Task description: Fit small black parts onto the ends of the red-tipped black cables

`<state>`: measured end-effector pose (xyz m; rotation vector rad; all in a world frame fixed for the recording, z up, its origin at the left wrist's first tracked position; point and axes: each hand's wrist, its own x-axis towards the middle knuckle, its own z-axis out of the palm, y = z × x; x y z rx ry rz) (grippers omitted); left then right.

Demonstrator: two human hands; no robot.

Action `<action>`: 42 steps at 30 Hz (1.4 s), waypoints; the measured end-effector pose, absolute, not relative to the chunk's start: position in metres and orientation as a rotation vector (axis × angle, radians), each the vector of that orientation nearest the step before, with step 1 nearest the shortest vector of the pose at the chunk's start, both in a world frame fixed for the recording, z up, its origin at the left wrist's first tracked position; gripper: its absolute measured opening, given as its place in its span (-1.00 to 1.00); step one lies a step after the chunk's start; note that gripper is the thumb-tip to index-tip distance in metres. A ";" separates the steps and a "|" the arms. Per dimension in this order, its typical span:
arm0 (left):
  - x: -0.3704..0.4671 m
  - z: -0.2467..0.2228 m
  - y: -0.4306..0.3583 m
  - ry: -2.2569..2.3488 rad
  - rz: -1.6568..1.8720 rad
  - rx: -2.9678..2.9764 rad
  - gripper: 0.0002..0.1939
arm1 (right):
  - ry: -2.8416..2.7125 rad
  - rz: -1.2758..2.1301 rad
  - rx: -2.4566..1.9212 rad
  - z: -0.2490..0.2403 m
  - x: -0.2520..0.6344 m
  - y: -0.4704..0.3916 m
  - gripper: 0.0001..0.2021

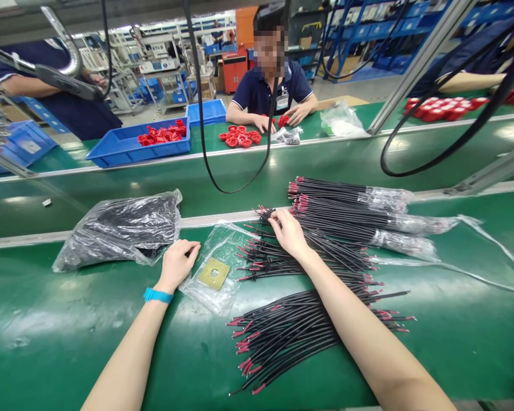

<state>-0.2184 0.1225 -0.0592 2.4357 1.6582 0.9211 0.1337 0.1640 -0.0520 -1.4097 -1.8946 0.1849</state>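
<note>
Black cables [257, 251] under right hand [288, 231], perhaps pinched

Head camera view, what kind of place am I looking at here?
Most likely a factory assembly line. Long green benches carry loose black cables with red ends, a blue bin holds red plastic parts, and a co-worker sorts more of them opposite.
</note>
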 end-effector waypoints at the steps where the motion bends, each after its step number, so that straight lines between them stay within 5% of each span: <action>1: -0.218 -0.059 0.123 1.657 0.919 2.439 -0.75 | -1.873 0.231 -1.405 -0.052 0.133 0.164 -0.81; 8: -0.218 -0.059 0.123 1.656 0.901 2.472 -0.75 | -1.671 0.576 -1.285 -0.060 0.127 0.163 -0.78; 22: -0.219 -0.062 0.121 1.646 0.913 2.491 -0.74 | -1.657 0.615 -1.215 -0.056 0.121 0.158 -0.75; 30: -0.220 -0.064 0.122 1.648 0.908 2.506 -0.74 | -1.730 0.090 -1.332 -0.045 0.129 0.159 -0.62; 42: -0.218 -0.061 0.122 1.653 0.894 2.498 -0.75 | -2.166 -0.240 -1.604 -0.054 0.129 0.173 -0.87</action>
